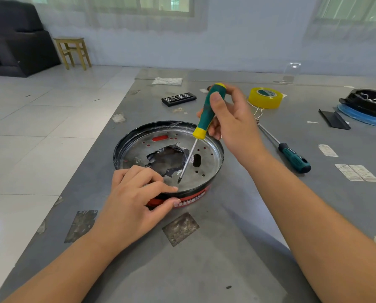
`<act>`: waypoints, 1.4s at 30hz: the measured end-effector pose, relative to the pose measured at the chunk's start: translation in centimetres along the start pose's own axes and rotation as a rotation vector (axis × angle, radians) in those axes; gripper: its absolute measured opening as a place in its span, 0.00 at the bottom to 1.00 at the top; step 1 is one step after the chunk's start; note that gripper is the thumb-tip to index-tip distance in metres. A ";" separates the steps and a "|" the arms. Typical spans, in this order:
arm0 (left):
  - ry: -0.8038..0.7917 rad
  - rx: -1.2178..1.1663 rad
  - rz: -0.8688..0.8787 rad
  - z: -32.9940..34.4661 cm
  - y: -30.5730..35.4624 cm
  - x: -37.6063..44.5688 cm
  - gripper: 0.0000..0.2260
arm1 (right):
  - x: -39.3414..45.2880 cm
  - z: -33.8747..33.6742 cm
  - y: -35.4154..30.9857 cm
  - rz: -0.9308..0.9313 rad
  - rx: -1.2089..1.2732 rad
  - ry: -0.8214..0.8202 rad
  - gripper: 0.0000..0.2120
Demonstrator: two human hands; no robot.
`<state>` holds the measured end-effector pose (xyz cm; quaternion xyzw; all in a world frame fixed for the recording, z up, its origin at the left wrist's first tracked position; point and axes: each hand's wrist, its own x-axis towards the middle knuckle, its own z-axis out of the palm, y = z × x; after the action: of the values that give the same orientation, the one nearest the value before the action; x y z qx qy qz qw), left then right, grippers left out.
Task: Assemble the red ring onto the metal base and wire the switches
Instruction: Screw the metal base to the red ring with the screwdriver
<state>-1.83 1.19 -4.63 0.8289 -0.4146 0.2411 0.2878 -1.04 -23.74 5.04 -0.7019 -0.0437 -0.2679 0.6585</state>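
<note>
The left hand [136, 197] pinches the red plastic ring [189, 199] under the round metal base [206, 162] mid-table; the right hand [230, 119] grips a green-and-yellow screwdriver [206, 114], whose tip could skid off.

Two screwdrivers [205, 114] [292, 155], one tape roll [265, 97], one bit case [178, 98].

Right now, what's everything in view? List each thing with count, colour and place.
metal base: 1, silver, table centre
red ring: 1, red, around the base's near side
screwdriver: 1, green-yellow, tip on base
second screwdriver: 1, dark green, lying right
tape roll: 1, yellow, far right
bit case: 1, black, far centre
black tray: 1, right edge
stool: 1, wooden, floor
sofa: 1, dark, far left
left hand: grips base rim
right hand: holds screwdriver
</note>
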 end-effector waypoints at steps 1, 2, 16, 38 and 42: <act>-0.003 -0.007 -0.008 0.0 0.0 0.0 0.14 | 0.1 0.3 0.0 -0.024 -0.044 -0.019 0.12; -0.004 -0.015 -0.016 0.0 0.0 0.0 0.14 | 0.1 0.5 0.1 -0.043 -0.076 -0.033 0.11; -0.002 -0.031 -0.050 -0.2 0.1 0.2 0.14 | 0.3 1.4 1.3 -0.022 0.021 -0.031 0.11; -0.030 -0.016 -0.067 -0.4 0.3 0.3 0.16 | -0.3 2.0 -0.5 -0.124 -0.006 -0.106 0.10; -0.039 -0.005 -0.085 -0.5 0.7 0.4 0.16 | -0.6 2.5 -1.3 -0.189 -0.069 -0.142 0.14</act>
<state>-2.25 0.97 -3.81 0.8498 -0.3850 0.2112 0.2915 -1.30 -21.00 6.01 -0.7341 -0.1472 -0.2796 0.6010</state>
